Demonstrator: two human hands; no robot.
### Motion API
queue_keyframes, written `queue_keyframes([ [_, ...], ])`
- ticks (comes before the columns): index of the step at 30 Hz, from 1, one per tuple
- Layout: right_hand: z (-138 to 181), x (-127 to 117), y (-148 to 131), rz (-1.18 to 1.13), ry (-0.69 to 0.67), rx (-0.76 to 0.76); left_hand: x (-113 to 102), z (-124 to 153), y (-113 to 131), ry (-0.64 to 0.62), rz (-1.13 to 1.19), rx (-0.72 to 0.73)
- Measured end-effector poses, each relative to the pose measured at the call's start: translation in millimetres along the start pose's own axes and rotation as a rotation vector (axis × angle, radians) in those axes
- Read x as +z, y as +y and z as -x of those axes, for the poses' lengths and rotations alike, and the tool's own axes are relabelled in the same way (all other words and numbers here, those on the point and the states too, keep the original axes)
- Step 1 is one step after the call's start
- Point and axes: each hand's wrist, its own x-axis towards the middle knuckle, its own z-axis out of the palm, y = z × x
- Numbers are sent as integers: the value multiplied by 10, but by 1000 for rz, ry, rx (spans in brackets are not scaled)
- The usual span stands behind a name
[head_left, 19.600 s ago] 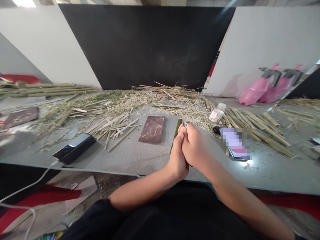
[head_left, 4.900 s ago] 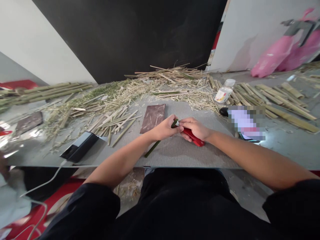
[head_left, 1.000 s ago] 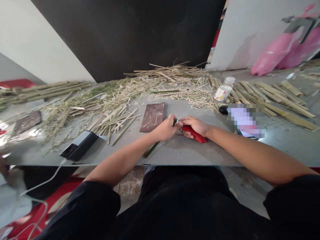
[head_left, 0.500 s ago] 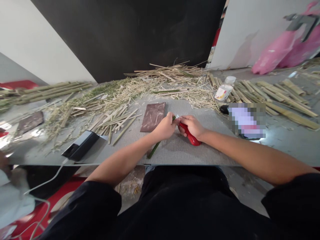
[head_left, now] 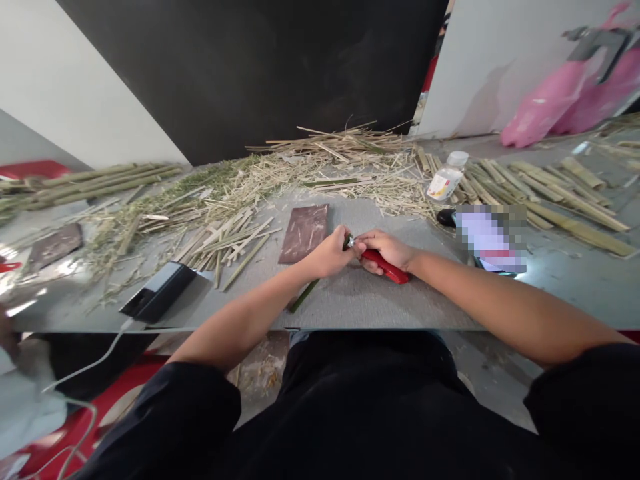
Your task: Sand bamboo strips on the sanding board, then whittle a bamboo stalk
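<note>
My left hand (head_left: 331,255) is closed around a green bamboo strip (head_left: 304,297), whose lower end slants out toward the table's front edge. In my right hand (head_left: 387,252) is a red-handled knife (head_left: 393,271), its butt pointing to the lower right. The knife's small shiny metal end meets the strip between both hands. My fingers partly hide that contact and the blade's shape. Just beyond my left forearm lies a flat brown pad (head_left: 305,233) with pale scuffs. Cut bamboo strips (head_left: 237,243) are scattered to its left.
Bamboo shavings (head_left: 280,173) heap along the back. Split bamboo pieces (head_left: 555,190), a clear labelled bottle (head_left: 447,177) and a blurred phone (head_left: 490,240) lie right. A dark box with a cable (head_left: 160,293) sits front left. Pink spray bottles (head_left: 550,100) stand back right. Someone's arm shows far left.
The knife handle has swung to a flatter angle, its butt shifting a little right and up. My hands stay close together, and the strip has shifted slightly left in view.
</note>
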Motion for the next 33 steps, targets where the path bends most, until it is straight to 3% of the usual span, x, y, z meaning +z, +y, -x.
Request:
queue_keyframes([
  [9,-32,-13,92,33,45,-21,89,-24,-93,38,56,10],
  [15,-96,47,216,44,265,-214,155,-62,-136,124,208,5],
  [18,-92,12,207,23,199,-203,118,-48,-100,107,207,-18],
  [23,-37,-66,75,35,22,-38,41,-13,-36,27,137,-27],
  [28,5,-26,-31,45,10,22,38,-6,-23,12,44,-24],
  [33,3,-22,-20,47,-15,32,66,9,-57,-13,138,-29],
])
